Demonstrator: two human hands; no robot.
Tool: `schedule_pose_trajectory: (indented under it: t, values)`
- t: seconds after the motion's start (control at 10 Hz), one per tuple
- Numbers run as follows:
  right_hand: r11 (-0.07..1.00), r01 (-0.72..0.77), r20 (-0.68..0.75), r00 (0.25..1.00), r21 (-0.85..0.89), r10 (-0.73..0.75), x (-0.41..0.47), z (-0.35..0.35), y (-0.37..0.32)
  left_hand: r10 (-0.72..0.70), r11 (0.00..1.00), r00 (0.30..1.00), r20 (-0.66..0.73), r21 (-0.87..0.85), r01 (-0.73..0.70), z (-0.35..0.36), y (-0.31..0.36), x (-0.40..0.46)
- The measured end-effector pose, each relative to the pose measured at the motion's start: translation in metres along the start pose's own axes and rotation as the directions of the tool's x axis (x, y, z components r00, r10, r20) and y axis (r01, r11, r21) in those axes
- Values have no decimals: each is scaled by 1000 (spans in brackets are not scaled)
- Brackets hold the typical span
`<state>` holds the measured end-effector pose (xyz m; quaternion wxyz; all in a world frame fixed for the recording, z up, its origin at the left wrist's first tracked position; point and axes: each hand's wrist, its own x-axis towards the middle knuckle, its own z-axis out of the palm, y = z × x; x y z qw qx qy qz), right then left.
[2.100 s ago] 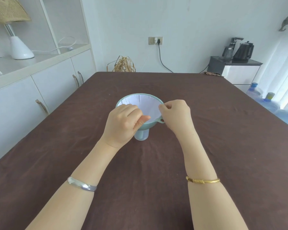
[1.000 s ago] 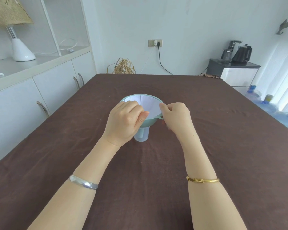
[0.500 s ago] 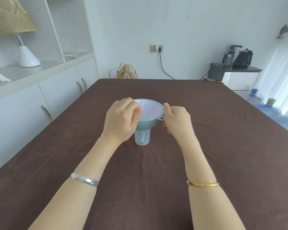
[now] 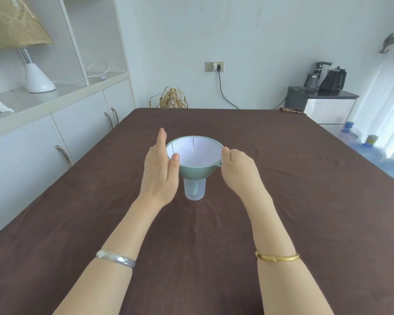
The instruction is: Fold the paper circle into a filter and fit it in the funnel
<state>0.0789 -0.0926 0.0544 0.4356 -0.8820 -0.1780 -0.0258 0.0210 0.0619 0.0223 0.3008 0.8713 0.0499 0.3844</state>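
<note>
White paper filter [image 4: 195, 152] lining green funnel [image 4: 195, 170] atop clear cup [image 4: 195, 189], left hand [image 4: 160, 169] flat with straight fingers against funnel's left rim, right hand [image 4: 239, 170] loosely curled just right of funnel, its grip unclear, all on brown table [image 4: 282, 201]

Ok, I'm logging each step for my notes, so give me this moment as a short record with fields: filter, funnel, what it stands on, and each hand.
filter: white paper filter lines the inside of the funnel, up to the rim
funnel: green funnel upright, spout down in the cup
support: clear plastic cup on the brown tablecloth
left hand: left hand flat, fingers straight, beside the funnel's left side, thumb at the rim
right hand: right hand at the funnel's right rim near the small handle, fingers tucked out of sight
task state: filter appears seated
</note>
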Motion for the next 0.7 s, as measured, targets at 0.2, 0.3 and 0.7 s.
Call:
schedule_pose_trajectory:
  t: [0.2,0.3,0.7]
  values:
    - [1000,-2,81,997,-19,4,-1,1,1,40,999,999,3,-19,-40,5,0,-9]
    - [1000,-11,103,995,-24,13,-1,0,1,48,998,999,-11,-26,-48,4,0,-11]
    - [997,56,-188,981,54,-45,1,-7,-3,-23,998,1000,-1,-56,23,-11,6,0]
